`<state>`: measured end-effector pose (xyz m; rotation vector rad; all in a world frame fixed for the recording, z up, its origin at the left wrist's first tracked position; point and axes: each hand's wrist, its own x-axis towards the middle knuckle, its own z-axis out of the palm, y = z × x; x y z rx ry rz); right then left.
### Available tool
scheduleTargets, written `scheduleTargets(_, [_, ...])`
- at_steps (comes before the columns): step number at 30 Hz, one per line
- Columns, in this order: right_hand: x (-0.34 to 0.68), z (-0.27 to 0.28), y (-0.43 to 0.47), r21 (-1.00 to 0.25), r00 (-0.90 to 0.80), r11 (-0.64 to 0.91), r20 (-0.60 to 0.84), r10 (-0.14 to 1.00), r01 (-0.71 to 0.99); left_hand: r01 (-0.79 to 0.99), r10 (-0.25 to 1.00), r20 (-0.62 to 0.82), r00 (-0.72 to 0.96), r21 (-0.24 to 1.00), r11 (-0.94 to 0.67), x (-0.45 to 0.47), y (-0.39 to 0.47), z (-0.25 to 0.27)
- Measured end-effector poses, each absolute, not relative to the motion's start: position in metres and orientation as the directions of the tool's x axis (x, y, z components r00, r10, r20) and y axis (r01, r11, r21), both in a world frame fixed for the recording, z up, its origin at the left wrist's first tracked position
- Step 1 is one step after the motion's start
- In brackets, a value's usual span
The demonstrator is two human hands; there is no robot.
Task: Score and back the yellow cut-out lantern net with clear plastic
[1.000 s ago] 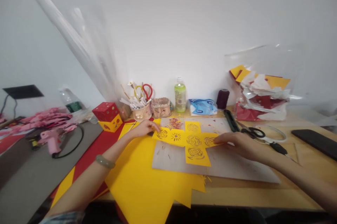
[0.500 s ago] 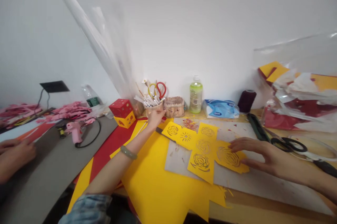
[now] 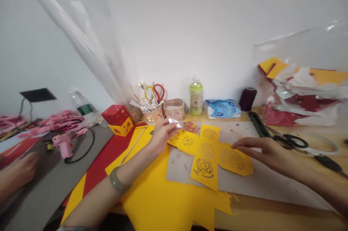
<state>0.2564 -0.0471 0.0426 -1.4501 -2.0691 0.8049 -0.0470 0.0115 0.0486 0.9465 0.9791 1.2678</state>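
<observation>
**Delicate yellow cut-out between your hands, a shiny piece in your left**

Nearest you, at the lower centre, a large yellow sheet (image 3: 154,191) lies under your left forearm; dragging that arm could pull the sheet askew. Loose yellow slivers lie on the tabletop (image 3: 252,207) nearby.

Just beyond, the cross-shaped yellow cut-out (image 3: 208,151) spreads across the centre of the frame, mostly over a grey board (image 3: 176,167). Its rose patterns leave thin strips, which I judge could tear or lift if a fingertip catches a slit.

Your right hand (image 3: 262,149) reaches in from the right, palm down, fingers stretched toward the cut-out's right panel. Thumb and forefinger come close together; whether they touch or hold the paper, I cannot tell.

Your left hand (image 3: 160,135) reaches up to mid-frame over the left panel, its grip closed in a pinch on a small shiny piece (image 3: 174,123). Too loose a pinch could drop it onto the cut-out or into the coloured scraps (image 3: 191,126) behind.
</observation>
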Motion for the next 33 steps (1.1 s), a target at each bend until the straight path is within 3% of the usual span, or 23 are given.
scheduleTargets(4, [0.224, 0.051, -0.051, -0.946, -0.396, 0.074, -0.06, 0.916, 0.315, -0.183, 0.931, -0.036, 0.364, 0.977, 0.11, -0.026, -0.023, 0.062])
scheduleTargets(6, [0.213, 0.052, -0.049, -0.989, -0.408, 0.019, -0.043, 0.912, 0.147, -0.101, 0.863, -0.006, 0.506, 0.993, 0.066, -0.014, -0.031, 0.065])
scheduleTargets(8, [0.207, 0.053, -0.045, -0.996, -0.344, 0.037, 0.005, 0.939, 0.086, -0.026, 0.813, -0.028, 0.581, 0.998, 0.053, -0.003, -0.033, 0.063])
scheduleTargets(11, [0.212, 0.053, -0.038, -0.982, -0.206, 0.041, 0.002, 0.979, 0.185, 0.148, 0.801, -0.048, 0.597, 0.988, -0.051, 0.012, -0.028, 0.05])
scheduleTargets(14, [0.226, 0.045, -0.034, -0.956, -0.194, -0.031, -0.091, 0.977, 0.293, 0.36, 0.814, 0.054, 0.579, 0.878, -0.315, 0.02, -0.02, 0.034])
scheduleTargets(16, [0.236, 0.035, -0.034, -0.931, -0.19, -0.069, -0.145, 0.971, 0.359, 0.425, 0.812, 0.106, 0.574, 0.809, -0.406, 0.02, -0.017, 0.027])
scheduleTargets(21, [0.251, 0.015, -0.037, -0.887, -0.161, -0.108, -0.2, 0.967, 0.45, 0.429, 0.702, 0.128, 0.701, 0.71, -0.558, 0.015, -0.021, 0.021])
scheduleTargets(25, [0.254, 0.013, -0.042, -0.844, -0.11, -0.09, -0.173, 0.979, 0.529, 0.419, 0.514, 0.148, 0.845, 0.414, -0.808, 0.012, -0.026, 0.016])
scheduleTargets(27, [0.256, 0.014, -0.045, -0.786, -0.084, -0.058, -0.139, 0.987, 0.616, 0.407, 0.474, 0.171, 0.864, 0.316, -0.857, 0.012, -0.027, 0.013])
scheduleTargets(33, [0.263, 0.012, -0.058, -0.575, -0.086, 0.003, -0.118, 0.989, 0.818, 0.373, 0.458, 0.238, 0.857, 0.326, -0.869, 0.01, -0.027, 0.009])
